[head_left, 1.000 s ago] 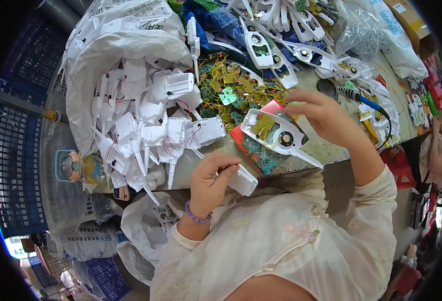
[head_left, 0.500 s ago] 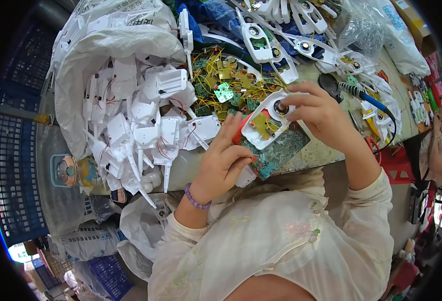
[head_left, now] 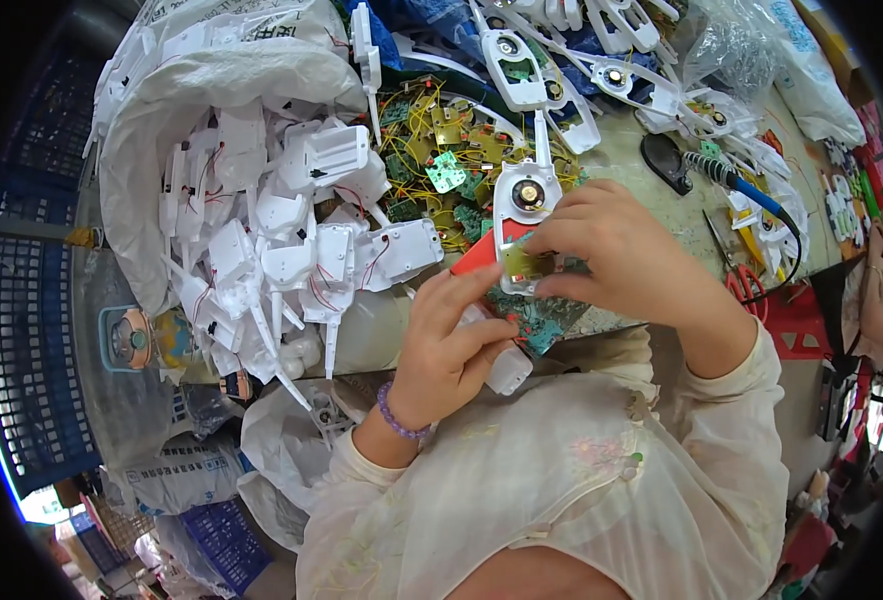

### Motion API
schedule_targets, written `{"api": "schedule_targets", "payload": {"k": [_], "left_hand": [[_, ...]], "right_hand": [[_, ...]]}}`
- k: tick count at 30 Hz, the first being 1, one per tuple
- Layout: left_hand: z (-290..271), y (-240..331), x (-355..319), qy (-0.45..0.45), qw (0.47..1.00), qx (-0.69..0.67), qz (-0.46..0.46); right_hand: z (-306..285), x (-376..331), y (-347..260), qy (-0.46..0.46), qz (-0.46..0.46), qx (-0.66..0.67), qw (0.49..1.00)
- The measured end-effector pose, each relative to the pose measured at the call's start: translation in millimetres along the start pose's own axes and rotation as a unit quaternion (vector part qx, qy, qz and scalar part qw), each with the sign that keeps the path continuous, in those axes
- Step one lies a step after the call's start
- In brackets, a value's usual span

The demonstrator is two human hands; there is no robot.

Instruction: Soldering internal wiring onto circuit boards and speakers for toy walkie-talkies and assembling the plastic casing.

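Note:
A white plastic housing (head_left: 510,210) with a round speaker (head_left: 528,195) and a long stem lies in front of me, its stem pointing away. My right hand (head_left: 616,250) is closed at its near end, thumb and fingers pinching a small yellowish circuit board (head_left: 523,264) there. To its left, my left hand (head_left: 446,335) wears a purple bead bracelet and curls over a second white plastic shell (head_left: 508,370), whose end sticks out below the fingers. Small red bits (head_left: 513,319) show by its fingertips. Under the housing a flat red piece (head_left: 476,257) shows in part.
A white sack (head_left: 136,190) spills white plastic casings with red wires at left. Beyond my hands lies a heap of circuit boards (head_left: 446,170) with yellow wires. More white housings lie at the back. At right are a soldering iron (head_left: 751,202) and red-handled scissors (head_left: 743,285).
The housing has turned from tilted to nearly straight, stem away from me. My right hand has moved from the speaker down to the circuit board. More of the shell under my left hand shows.

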State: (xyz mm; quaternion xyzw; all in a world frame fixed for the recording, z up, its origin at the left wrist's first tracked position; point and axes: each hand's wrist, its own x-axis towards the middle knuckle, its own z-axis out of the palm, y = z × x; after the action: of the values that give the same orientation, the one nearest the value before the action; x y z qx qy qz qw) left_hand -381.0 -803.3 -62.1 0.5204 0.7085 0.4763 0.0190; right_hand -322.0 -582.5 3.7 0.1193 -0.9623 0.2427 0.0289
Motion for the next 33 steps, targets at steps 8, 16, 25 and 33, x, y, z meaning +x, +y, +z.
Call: {"api": "schedule_targets", "payload": {"k": [8, 16, 25, 33], "left_hand": [[-18.8, -16.6, 33.7, -0.067, 0.994, 0.076, 0.041], [-12.8, -16.4, 45.1, -0.057, 0.996, 0.056, 0.043], [-10.1, -15.2, 40.1, -0.045, 0.994, 0.076, 0.057], [2.3, -9.6, 41.6, -0.007, 0.991, 0.115, 0.063]], "right_hand": [[-10.7, 14.6, 23.3, -0.056, -0.121, 0.08, 0.988], [-12.7, 17.7, 29.0, -0.073, -0.113, 0.067, 0.989], [-8.1, 8.0, 26.3, -0.001, -0.162, 0.096, 0.982], [-18.7, -2.5, 44.8, 0.05, 0.048, 0.518, 0.852]]}}
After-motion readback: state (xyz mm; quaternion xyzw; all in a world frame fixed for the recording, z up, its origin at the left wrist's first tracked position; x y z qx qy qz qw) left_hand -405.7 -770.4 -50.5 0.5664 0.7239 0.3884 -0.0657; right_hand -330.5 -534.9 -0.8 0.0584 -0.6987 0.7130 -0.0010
